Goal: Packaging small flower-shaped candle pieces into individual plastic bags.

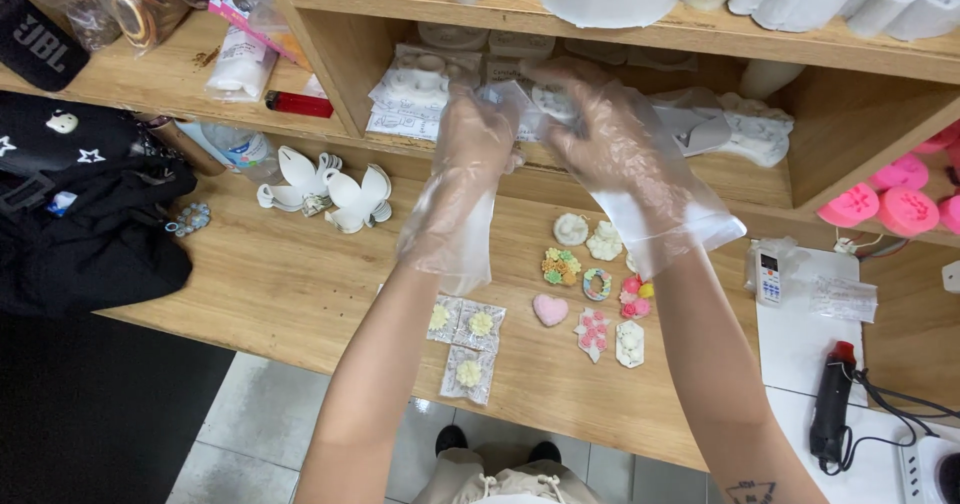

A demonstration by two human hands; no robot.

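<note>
Broadly, we look down on a wooden bench (300, 274) that fills the middle of the view, with a wooden shelf unit (640, 34) full of white moulds across twelve o'clock. A black bag (80, 214) lies at nine o'clock, and a white board (800, 344) carries a black and red heat tool (830, 404) at four o'clock. Pink round moulds (890, 199) sit at three o'clock, and white wing-shaped pieces (330, 189) stand at ten o'clock.

Our left hand (470, 154) and our right hand (610, 134), both in loose clear gloves, are raised together just above centre. Between their fingertips is a small clear bag (512, 104), held in the air in front of the lower shelf. The left fingers are pinched on its edge. The right fingers curl toward it, but the glove film hides whether they grip it, so we cannot tell.

We judge the step in hand to be working this bag open or pulling it apart. Further handling calls for a fine fingertip pinch on each side, since film slides against film.

Below the hands, at six o'clock, lie three bagged flower pieces (467, 339). Just to their right are loose painted ornaments, among them a pink heart (549, 310).
</note>
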